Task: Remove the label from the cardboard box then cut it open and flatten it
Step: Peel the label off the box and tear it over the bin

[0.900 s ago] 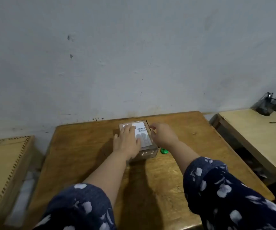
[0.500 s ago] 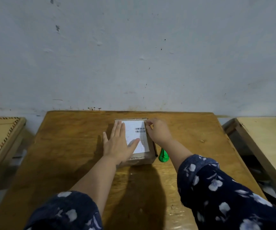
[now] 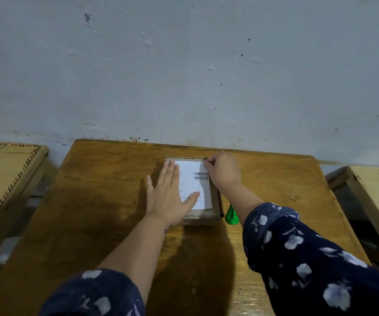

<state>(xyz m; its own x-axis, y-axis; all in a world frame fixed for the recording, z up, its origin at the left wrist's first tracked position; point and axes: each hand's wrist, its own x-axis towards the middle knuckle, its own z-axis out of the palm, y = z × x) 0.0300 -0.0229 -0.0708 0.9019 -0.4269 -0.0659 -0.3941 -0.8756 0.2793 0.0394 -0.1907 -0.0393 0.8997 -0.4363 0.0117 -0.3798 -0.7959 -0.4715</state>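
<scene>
A small cardboard box (image 3: 203, 218) is sitting on a brown wooden table (image 3: 97, 201) just above the centre of the frame, close to the table's far edge and the pale, scuffed wall (image 3: 184, 65) behind it. A white shipping label (image 3: 195, 185) with two barcodes near its upper right is lying flat across the box's top face. The left hand (image 3: 169, 197) is resting on the left part of the box with its fingers straight and spread wide, the palm pressing down and the thumb lying across the lower part of the label. The right hand (image 3: 223, 173) is sitting at the box's upper right corner with its fingers curled, the fingertips pinching at the label's top right corner (whether the corner is actually lifting off the cardboard cannot be told from here). Both forearms are reaching in from the bottom of the frame in dark blue sleeves (image 3: 309, 258) with a white floral print. A green tool (image 3: 232, 215) is lying on the table just right of the box's near corner, partly hidden under the right forearm. Lighter wooden tables are standing at the left edge (image 3: 3, 179) and the right edge (image 3: 375, 190) of the frame.
</scene>
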